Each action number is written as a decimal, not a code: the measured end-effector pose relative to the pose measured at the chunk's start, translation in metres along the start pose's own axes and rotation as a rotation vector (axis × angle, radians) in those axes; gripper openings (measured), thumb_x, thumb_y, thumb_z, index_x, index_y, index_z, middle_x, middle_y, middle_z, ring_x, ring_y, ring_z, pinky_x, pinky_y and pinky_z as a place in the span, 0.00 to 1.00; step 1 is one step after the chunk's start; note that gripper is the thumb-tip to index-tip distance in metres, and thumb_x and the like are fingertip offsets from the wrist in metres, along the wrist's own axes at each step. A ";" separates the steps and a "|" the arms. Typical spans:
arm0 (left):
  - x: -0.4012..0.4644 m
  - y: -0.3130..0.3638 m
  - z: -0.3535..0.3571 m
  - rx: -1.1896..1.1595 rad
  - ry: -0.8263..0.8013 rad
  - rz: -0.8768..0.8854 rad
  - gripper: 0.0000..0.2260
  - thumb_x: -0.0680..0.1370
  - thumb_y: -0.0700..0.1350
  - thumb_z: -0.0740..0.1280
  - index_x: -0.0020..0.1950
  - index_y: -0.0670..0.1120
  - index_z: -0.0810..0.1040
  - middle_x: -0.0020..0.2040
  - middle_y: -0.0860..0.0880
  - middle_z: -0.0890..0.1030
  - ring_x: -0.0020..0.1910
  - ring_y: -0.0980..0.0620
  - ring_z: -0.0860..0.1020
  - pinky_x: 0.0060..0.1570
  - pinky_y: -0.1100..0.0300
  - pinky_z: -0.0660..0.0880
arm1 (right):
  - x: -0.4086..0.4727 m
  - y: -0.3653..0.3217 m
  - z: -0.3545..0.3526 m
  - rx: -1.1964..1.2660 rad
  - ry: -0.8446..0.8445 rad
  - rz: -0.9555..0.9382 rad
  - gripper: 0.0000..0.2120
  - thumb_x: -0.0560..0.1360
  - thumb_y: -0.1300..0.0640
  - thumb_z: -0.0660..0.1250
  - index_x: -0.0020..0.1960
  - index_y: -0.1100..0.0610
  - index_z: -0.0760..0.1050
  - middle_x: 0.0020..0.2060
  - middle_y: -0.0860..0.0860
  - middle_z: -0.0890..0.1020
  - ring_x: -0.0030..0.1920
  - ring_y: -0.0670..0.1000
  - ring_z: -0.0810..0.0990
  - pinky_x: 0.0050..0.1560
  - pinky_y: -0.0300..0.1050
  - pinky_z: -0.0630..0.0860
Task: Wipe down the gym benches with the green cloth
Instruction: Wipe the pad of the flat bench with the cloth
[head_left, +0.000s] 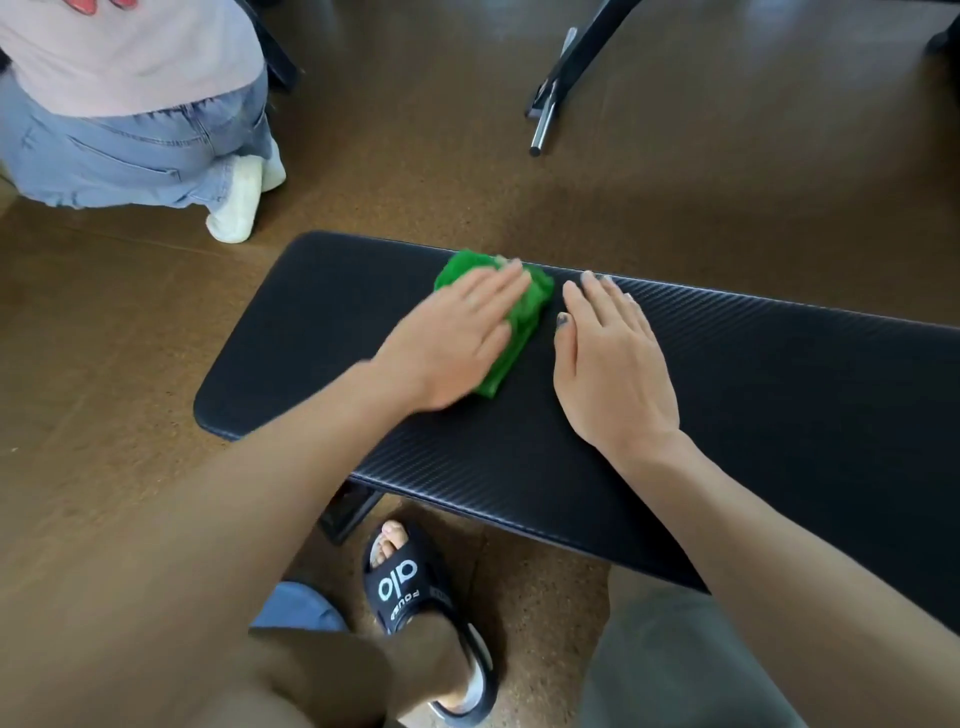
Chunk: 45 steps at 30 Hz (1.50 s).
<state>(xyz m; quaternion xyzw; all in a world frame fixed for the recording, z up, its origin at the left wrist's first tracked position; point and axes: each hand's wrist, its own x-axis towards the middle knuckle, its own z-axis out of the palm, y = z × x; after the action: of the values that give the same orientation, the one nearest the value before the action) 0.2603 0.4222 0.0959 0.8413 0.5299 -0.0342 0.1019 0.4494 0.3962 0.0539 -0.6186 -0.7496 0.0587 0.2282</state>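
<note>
The left hand (457, 338) presses flat, fingers straight, on the bunched green cloth (511, 322) near the counter's (727, 389) far edge; the right hand (608, 364) rests open beside it. The wad could slip over that edge or, probably, slide loose under the palm. The pad is black, ribbed vinyl with rounded corners; the cloth is soft and crumpled.

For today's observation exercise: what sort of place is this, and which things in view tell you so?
Probably a gym: a long black padded bench, a black metal frame with a steel bar beyond it, and a brown speckled floor like rubber matting.
</note>
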 end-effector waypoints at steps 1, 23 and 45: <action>0.022 -0.004 -0.003 -0.039 0.026 -0.091 0.25 0.87 0.50 0.48 0.85 0.48 0.49 0.85 0.51 0.50 0.83 0.53 0.48 0.82 0.53 0.45 | 0.001 0.000 0.000 -0.005 0.004 0.036 0.23 0.86 0.54 0.51 0.77 0.63 0.68 0.77 0.60 0.69 0.79 0.57 0.64 0.80 0.55 0.60; -0.038 0.051 0.024 -0.051 0.062 -0.302 0.26 0.87 0.52 0.45 0.85 0.47 0.50 0.85 0.51 0.50 0.83 0.50 0.48 0.82 0.50 0.48 | 0.004 -0.001 -0.010 -0.015 -0.093 0.066 0.26 0.88 0.51 0.45 0.79 0.61 0.65 0.80 0.59 0.64 0.82 0.58 0.58 0.82 0.53 0.50; -0.145 0.118 0.051 0.029 0.021 0.029 0.26 0.87 0.54 0.45 0.84 0.48 0.51 0.84 0.52 0.53 0.83 0.48 0.52 0.82 0.52 0.43 | -0.021 0.038 -0.053 -0.108 -0.146 0.049 0.28 0.85 0.49 0.43 0.76 0.59 0.71 0.77 0.58 0.70 0.80 0.57 0.62 0.81 0.55 0.51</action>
<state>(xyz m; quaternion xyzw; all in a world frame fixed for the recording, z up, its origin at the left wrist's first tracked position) 0.3057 0.2339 0.0856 0.8505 0.5182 -0.0316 0.0847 0.5082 0.3747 0.0817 -0.6422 -0.7510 0.0687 0.1376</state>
